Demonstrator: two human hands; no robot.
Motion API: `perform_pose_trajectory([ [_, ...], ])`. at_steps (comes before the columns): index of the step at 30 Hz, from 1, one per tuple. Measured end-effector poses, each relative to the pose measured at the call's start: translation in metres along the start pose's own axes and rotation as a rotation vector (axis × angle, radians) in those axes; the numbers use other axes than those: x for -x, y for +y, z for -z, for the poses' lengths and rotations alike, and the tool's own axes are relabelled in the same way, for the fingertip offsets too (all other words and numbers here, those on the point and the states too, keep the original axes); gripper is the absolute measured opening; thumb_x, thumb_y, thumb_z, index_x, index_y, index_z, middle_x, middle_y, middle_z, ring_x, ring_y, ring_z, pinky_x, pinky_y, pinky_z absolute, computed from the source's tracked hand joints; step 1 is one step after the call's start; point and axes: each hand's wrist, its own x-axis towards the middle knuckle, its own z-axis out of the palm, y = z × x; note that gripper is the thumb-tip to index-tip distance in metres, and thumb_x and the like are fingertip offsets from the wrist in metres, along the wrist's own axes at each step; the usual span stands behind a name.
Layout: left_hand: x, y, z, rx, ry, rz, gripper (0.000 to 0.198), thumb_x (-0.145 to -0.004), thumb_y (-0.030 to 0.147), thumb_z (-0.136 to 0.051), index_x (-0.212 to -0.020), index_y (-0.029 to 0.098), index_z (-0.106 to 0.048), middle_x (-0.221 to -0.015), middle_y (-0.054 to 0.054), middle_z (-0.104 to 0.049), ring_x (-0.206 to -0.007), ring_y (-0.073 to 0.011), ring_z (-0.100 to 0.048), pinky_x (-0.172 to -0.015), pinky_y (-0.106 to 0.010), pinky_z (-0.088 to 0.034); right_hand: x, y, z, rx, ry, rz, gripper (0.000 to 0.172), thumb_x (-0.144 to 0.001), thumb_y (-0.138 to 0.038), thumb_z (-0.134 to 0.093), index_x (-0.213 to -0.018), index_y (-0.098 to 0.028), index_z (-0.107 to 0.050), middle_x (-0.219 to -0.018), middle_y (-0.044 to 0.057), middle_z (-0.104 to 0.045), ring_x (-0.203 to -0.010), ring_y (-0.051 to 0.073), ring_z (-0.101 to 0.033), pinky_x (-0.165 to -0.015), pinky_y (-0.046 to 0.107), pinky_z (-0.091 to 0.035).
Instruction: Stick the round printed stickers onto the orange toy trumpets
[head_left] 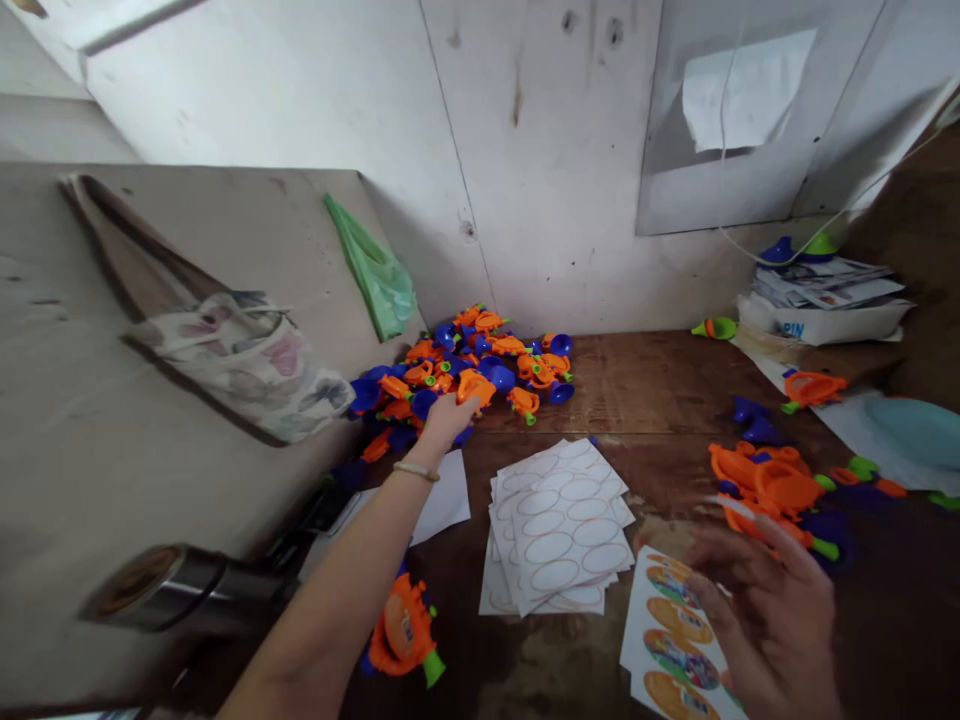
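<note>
Orange toy piece [476,386] sits in the left hand [448,416]: arm stretched fwd, fingers curled round it at the near edge of the toy pile [480,365]. A thin bracelet [417,470] is on that wrist. Right hand [765,590] is blurred, fingers spread and loose, holding nothing, just over the printed sticker sheet [671,640]; can't tell if it touches the sheet.

Counts: pile = orange + blue parts, too many and too tangled to count. 1 single orange toy [405,630] w/ green tip lies beside the left forearm. A 2nd cluster [772,488] of orange toys is just past the right hand, approx 3-4, overlapping. Printed sheet shows 5 round stickers, more hidden. Stack of peeled sheets [559,525], ovals empty, fanned out in the middle; several, no. unclear.

Surface: dark brown wood table [660,390], worn, set in a corner of white-painted board walls. On the left wall hang 1 floral cloth bag [247,360] and 1 green plastic bag [375,272]. Metal cylinder [172,590] at the near left. Far right, a white box [825,322] stacked w/ papers.
</note>
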Motion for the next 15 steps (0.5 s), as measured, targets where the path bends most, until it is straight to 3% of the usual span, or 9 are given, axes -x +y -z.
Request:
perform_pose_trajectory([
  [3, 0.028, 0.004, 0.012, 0.385, -0.032, 0.104, 0.029, -0.108, 0.044, -0.066, -0.110, 0.015, -0.071, -0.096, -0.003, -0.073, -0.077, -0.0154, -0.070, -0.071, -0.032, -0.061, 0.006, -0.004, -0.005, -0.078, 0.039, -0.035, 0.060, -0.099, -0.025, -0.076, -0.153, -0.034, -0.051, -0.114, 0.006, -0.082, -0.087, 0.020, -0.081, -0.069, 0.028, -0.070],
  [6, 0.081, 0.007, 0.001, 0.730, -0.058, 0.136, 0.025, -0.100, 0.038, -0.074, -0.092, 0.016, -0.068, -0.078, 0.001, -0.067, -0.064, -0.0117, -0.062, -0.062, -0.026, -0.055, 0.007, -0.008, -0.010, -0.177, 0.057, -0.071, 0.072, -0.100, -0.023, -0.076, -0.162, -0.040, -0.043, -0.133, 0.008, -0.076, -0.115, 0.020, -0.077, -0.090, 0.032, -0.068],
  [8, 0.129, 0.008, -0.022, 0.921, -0.110, 0.137, 0.027, -0.079, 0.034, -0.090, -0.084, 0.017, -0.069, -0.075, 0.000, -0.071, -0.066, -0.0123, -0.065, -0.065, -0.025, -0.055, 0.003, -0.011, -0.016, -0.262, 0.103, -0.099, 0.078, -0.101, -0.025, -0.075, -0.166, -0.044, -0.036, -0.151, 0.009, -0.066, -0.131, 0.022, -0.070, -0.101, 0.039, -0.065],
  [11, 0.204, 0.012, -0.068, 1.139, -0.182, 0.147, 0.049, -0.051, 0.037, -0.101, -0.090, 0.019, -0.076, -0.092, -0.005, -0.081, -0.086, -0.0208, -0.077, -0.082, -0.032, -0.062, 0.000, -0.016, -0.033, -0.327, 0.145, -0.148, 0.083, -0.104, -0.031, -0.071, -0.170, -0.049, -0.025, -0.170, 0.010, -0.047, -0.139, 0.024, -0.065, -0.107, 0.047, -0.063],
  [13, 0.245, 0.017, -0.094, 1.228, -0.221, 0.165, 0.056, -0.049, 0.045, -0.103, -0.092, 0.020, -0.079, -0.098, -0.008, -0.084, -0.095, -0.0258, -0.080, -0.092, -0.037, -0.063, 0.003, -0.016, -0.047, -0.326, 0.095, -0.181, 0.082, -0.106, -0.034, -0.067, -0.172, -0.048, -0.020, -0.174, 0.012, -0.042, -0.136, 0.025, -0.068, -0.105, 0.048, -0.065],
  [15, 0.271, 0.020, -0.109, 1.334, -0.306, 0.195, 0.059, -0.052, 0.048, -0.106, -0.099, 0.021, -0.081, -0.107, -0.009, -0.085, -0.105, -0.0290, -0.081, -0.102, -0.040, -0.062, 0.011, -0.015, -0.057, -0.302, 0.025, -0.183, 0.078, -0.108, -0.035, -0.062, -0.173, -0.044, -0.018, -0.172, 0.015, -0.044, -0.126, 0.024, -0.073, -0.099, 0.045, -0.067],
])
